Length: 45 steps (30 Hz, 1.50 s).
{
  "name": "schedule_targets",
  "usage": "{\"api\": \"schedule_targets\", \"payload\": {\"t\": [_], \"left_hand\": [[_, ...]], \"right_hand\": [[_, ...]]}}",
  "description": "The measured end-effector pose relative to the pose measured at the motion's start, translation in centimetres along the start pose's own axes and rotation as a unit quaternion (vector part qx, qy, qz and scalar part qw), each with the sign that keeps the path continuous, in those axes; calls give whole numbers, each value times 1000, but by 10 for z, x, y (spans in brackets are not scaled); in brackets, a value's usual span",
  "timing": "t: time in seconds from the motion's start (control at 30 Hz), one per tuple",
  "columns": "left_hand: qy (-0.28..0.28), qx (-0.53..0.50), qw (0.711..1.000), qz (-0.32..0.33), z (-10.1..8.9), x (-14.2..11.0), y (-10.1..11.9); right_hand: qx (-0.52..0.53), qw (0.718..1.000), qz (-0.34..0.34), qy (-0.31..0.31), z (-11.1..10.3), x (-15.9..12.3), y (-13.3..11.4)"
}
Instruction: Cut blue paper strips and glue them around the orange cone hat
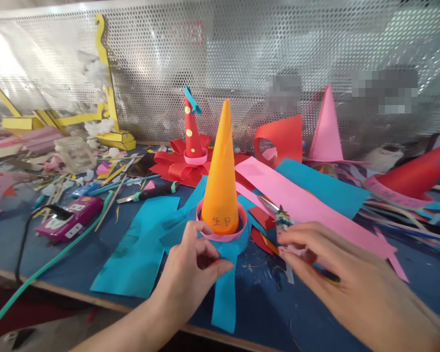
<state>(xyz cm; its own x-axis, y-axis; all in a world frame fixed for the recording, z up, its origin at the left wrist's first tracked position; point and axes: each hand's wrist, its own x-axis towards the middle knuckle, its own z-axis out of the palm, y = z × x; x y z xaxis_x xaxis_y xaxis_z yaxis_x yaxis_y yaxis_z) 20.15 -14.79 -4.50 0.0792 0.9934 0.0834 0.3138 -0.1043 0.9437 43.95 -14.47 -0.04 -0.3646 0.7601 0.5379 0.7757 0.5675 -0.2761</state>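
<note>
An orange paper cone (pixel 222 176) stands upright in a pink paper ring (pixel 242 230) on blue paper strips (pixel 223 288) near the table's front. My left hand (pixel 194 269) pinches the blue paper at the ring's near left edge, fingers curled. My right hand (pixel 337 274) lies just right of the cone, fingers closed on small scissors (pixel 278 212) whose blades point up and left over red scraps.
A red cone on a red paper flower (pixel 190 156) stands behind, with a pink cone (pixel 326 127) and red curled sheet (pixel 282 139) at the right. Pink strip (pixel 300 205), blue sheets (pixel 139 244), a purple glue gun (pixel 68 220), a knife (pixel 146 194) and a perforated metal screen (pixel 242 58) surround.
</note>
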Motion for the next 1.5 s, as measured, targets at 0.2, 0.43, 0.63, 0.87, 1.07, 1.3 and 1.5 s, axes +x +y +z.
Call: {"api": "schedule_targets", "payload": {"t": [0.2, 0.43, 0.63, 0.87, 1.07, 1.3, 1.5], "left_hand": [[-59, -14, 998, 29, -2, -4, 2], [-62, 12, 997, 49, -2, -3, 1], [-81, 19, 996, 40, -4, 0, 2], [-99, -48, 994, 22, -3, 0, -2], [-113, -82, 990, -3, -3, 1, -4], [-123, -139, 983, -9, -3, 1, -2], [-113, -134, 984, -29, -5, 2, -2]], "right_hand": [[145, 989, 16, -27, 40, 44, -50], [144, 973, -177, 13, 51, 53, -50], [237, 965, -107, -15, 45, 57, -48], [297, 950, 76, -52, 42, 55, -45], [246, 967, 56, -32, 47, 54, -48], [270, 960, 68, -10, 49, 51, -48], [205, 978, 21, 17, 48, 49, -42]]}}
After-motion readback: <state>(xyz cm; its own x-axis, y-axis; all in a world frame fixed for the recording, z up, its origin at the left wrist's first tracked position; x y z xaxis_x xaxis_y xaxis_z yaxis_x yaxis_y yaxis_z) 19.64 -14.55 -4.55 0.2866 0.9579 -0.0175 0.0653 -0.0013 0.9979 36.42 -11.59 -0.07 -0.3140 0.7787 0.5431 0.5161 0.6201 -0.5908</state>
